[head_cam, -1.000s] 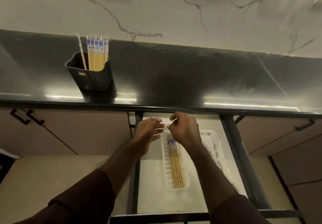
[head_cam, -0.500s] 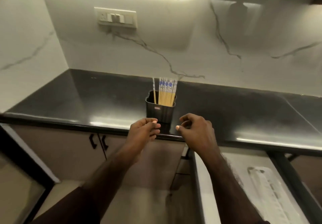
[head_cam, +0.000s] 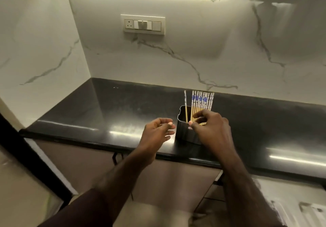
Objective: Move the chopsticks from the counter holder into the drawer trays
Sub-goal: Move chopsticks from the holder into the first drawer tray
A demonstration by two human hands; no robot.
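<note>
A black holder (head_cam: 183, 131) stands near the front of the dark counter (head_cam: 109, 113). Several wooden chopsticks with blue-and-white tops (head_cam: 202, 101) stand bunched in it, and one chopstick (head_cam: 185, 106) stands apart at its left side. My right hand (head_cam: 211, 129) is over the holder's front, fingers curled and apart around the lower shafts, thumb at the rim; I cannot tell that it grips any. My left hand (head_cam: 157, 133) hovers just left of the holder, fingers loosely curled, holding nothing. The white drawer tray (head_cam: 299, 211) shows at the bottom right, blurred.
A marble backsplash with a switch panel (head_cam: 143, 24) rises behind the counter. Brown cabinet fronts (head_cam: 84, 159) with dark handles sit below the counter edge. The open drawer lies at the lower right.
Both hands rose from the drawer tray to the holder on the counter. The view swung up and left. My right hand has now reached the chopsticks.
</note>
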